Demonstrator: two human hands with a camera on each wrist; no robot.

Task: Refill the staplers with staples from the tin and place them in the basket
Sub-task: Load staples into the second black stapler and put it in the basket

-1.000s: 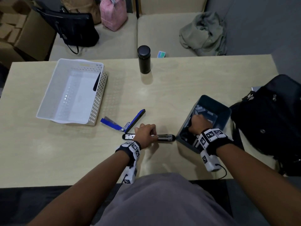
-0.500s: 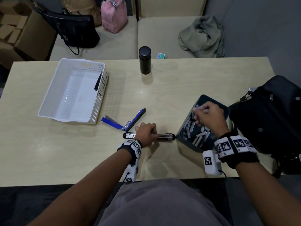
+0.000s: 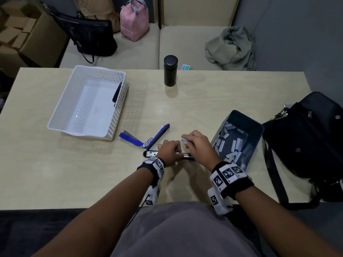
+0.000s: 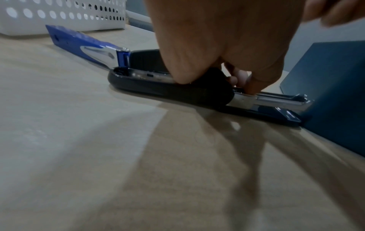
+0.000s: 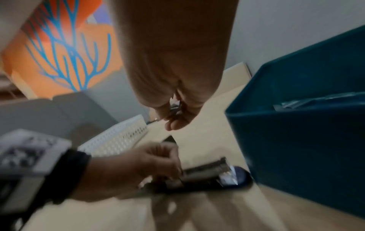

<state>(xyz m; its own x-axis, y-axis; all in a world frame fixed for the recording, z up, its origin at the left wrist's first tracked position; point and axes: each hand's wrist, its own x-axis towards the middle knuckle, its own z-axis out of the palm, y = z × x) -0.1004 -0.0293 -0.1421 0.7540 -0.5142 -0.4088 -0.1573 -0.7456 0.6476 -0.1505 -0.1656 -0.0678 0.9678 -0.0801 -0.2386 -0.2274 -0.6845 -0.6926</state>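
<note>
Stapler (image 3: pixel 169 154) is lying open w/ its channel running left-right, left hand (image 3: pixel 168 149) pinning it while right hand (image 3: pixel 199 145) is pinching a staple strip (image 3: pixel 183 140) just above.

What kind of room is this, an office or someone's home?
Probably an office break or meeting corner: a pale wooden table with staplers on it, a cushioned bench behind holding bags, and stacked cardboard boxes to one side.

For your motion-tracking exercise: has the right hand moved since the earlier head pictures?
Yes. The right hand, pinching a staple strip, has come out of the tin and leftward, now over the black stapler beside the tin.
</note>
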